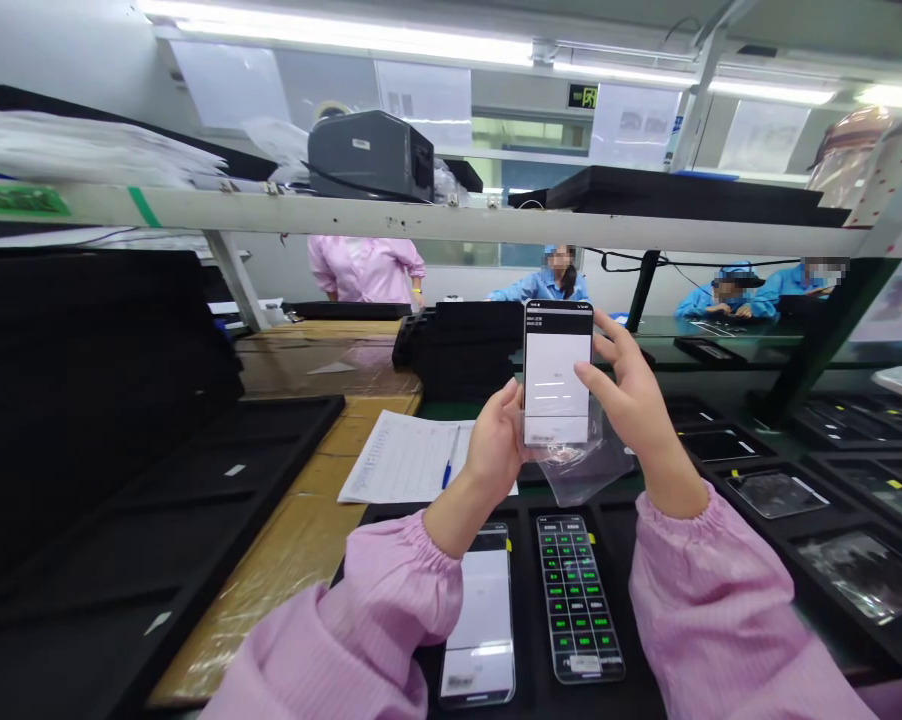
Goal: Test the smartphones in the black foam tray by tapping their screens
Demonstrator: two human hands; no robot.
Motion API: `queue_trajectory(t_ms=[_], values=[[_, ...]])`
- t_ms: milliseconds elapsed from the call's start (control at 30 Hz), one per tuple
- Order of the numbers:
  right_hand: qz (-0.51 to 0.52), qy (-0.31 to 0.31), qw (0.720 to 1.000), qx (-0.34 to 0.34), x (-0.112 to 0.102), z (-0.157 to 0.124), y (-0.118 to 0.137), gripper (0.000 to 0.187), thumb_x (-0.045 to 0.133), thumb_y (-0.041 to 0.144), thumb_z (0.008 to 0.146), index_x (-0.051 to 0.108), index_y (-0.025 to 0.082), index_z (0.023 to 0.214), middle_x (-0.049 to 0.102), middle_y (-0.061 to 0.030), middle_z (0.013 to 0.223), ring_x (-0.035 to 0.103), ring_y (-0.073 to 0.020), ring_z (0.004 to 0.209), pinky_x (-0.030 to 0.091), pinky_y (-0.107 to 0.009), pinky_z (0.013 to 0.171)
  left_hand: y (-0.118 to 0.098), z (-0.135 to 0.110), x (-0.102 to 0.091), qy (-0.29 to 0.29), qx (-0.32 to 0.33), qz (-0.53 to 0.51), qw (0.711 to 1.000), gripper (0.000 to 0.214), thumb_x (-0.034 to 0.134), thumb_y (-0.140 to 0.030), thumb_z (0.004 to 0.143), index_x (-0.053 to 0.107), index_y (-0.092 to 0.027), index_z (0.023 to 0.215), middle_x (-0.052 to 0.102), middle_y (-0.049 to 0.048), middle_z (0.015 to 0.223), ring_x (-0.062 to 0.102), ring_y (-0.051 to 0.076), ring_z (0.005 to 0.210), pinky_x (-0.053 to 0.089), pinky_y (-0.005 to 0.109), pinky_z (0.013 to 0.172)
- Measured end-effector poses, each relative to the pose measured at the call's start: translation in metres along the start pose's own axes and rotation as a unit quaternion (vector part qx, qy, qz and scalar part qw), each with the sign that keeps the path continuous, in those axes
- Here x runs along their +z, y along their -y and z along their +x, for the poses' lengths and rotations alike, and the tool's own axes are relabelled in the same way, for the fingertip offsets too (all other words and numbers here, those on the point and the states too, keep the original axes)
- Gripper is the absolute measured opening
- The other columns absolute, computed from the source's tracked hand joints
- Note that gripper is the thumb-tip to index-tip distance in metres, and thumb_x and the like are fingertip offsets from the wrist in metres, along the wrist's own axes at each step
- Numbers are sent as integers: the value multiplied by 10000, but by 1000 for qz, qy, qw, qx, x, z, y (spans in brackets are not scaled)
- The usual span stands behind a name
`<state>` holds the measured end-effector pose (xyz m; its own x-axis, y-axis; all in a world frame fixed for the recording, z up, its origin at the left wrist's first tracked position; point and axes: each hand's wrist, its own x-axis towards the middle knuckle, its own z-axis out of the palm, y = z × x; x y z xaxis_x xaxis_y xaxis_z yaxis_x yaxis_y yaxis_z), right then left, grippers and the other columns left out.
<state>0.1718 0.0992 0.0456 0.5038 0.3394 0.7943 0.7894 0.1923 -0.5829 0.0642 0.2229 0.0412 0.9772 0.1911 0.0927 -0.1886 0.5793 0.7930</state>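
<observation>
Phone (558, 375) in head view: upright, screen lit and mostly white below a dark top band, raised clear of the black tray (527, 610) in front of the person. Clear plastic film (580, 480) hangs just below it; whether the film is attached to the phone cannot be told.

Progress, judged from this view: handling of this phone looks under way. It is powered on and out of the tray, and has not been set down. Two others lie in the tray: a white-screen phone (482, 610), partly behind the left sleeve, and a grid-screen phone (580, 600) with most cells marked green. Screen text on the raised one is too small to read, so its result is unknown. Paper form (391, 460) lies beyond the left forearm with a blue pen (447, 473) resting on it, in neither hand.

Left hand (494, 440): curled around the phone's lower left side, thumb along the edge; appears to bear the weight. Right hand (631, 395): loosely spread, thumb over the right part of the screen, fingers by the upper right edge; not gripping firmly. Actual thumb contact uncertain.
</observation>
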Motion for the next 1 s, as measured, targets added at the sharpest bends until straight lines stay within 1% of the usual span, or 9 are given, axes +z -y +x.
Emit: queue_trajectory(t_ms=[67, 133, 267, 400, 667, 767, 867, 933, 1000], values=[[-53, -12, 998, -15, 1, 1, 0, 703, 697, 380, 868, 429, 277, 1510, 595, -96, 1439, 545, -317, 1347, 388, -543, 1177, 0, 0, 1, 1, -4, -3, 1000, 544, 256, -373, 1032, 550, -130, 1421, 758, 130, 1084, 731, 294, 943, 590, 443, 835], [-79, -22, 996, -29, 1, 2, 0, 708, 694, 349, 855, 437, 264, 1509, 584, -99, 1452, 543, -320, 1349, 372, -547, 1187, -1, -1, 1, 2, -3, -1, 1000, 547, 245, -373, 1033, 548, -133, 1421, 756, 129, 1088, 729, 293, 946, 590, 443, 833], [-13, -8, 999, -30, -2, 2, -2, 547, 558, 309, 945, 474, 287, 1484, 577, -65, 1467, 547, -270, 1351, 430, -490, 1151, -1, -3, 0, 11, 3, -2, 1000, 545, 246, -376, 1029, 550, -137, 1413, 754, 130, 1077, 728, 293, 932, 591, 442, 815], [16, -24, 999, -21, -7, 2, -2, 457, 544, 280, 948, 559, 294, 1405, 612, -49, 1427, 562, -263, 1333, 449, -479, 1128, -1, -4, -2, 13, 7, 18, 1000, 525, 254, -373, 1027, 568, -150, 1383, 751, 122, 1043, 726, 282, 902, 594, 434, 793], [-6, -26, 999, -43, -5, 1, -4, 485, 574, 232, 916, 566, 284, 1398, 619, -59, 1414, 597, -264, 1285, 456, -485, 1120, -1, -3, -2, 10, 7, 17, 1000, 502, 261, -365, 1023, 586, -155, 1343, 740, 118, 1025, 719, 272, 876, 596, 429, 779], [-70, -77, 990, -91, -5, 1, -2, 438, 563, 226, 914, 616, 275, 1345, 648, -71, 1363, 595, -280, 1281, 443, -517, 1129, -1, -3, -3, 10, 5, 5, 1000, 488, 285, -367, 1017, 587, -155, 1337, 741, 118, 1020, 719, 271, 866, 597, 428, 773], [-164, -123, 962, -178, -7, 2, 3, 341, 529, 237, 929, 704, 288, 1217, 618, -62, 1399, 505, -309, 1380, 358, -566, 1189, -1, -3, -4, 11, 7, 1, 1000, 475, 307, -369, 1013, 595, -156, 1324, 744, 115, 1007, 721, 268, 854, 598, 424, 768], [-208, -117, 948, -210, -8, 1, 7, 329, 503, 246, 938, 738, 317, 1157, 550, -16, 1483, 424, -323, 1448, 291, -597, 1222, -1, -3, -4, 10, 10, 4, 1000, 470, 310, -367, 1014, 602, -153, 1314, 746, 115, 997, 723, 267, 848, 598, 423, 768], [-237, -101, 941, -220, -8, 0, 10, 315, 500, 260, 936, 770, 339, 1079, 501, 39, 1529, 370, -339, 1482, 223, -630, 1240, -1, -3, -4, 7, 13, 4, 1000, 468, 311, -364, 1015, 609, -145, 1303, 748, 117, 989, 725, 271, 846, 599, 426, 767]])
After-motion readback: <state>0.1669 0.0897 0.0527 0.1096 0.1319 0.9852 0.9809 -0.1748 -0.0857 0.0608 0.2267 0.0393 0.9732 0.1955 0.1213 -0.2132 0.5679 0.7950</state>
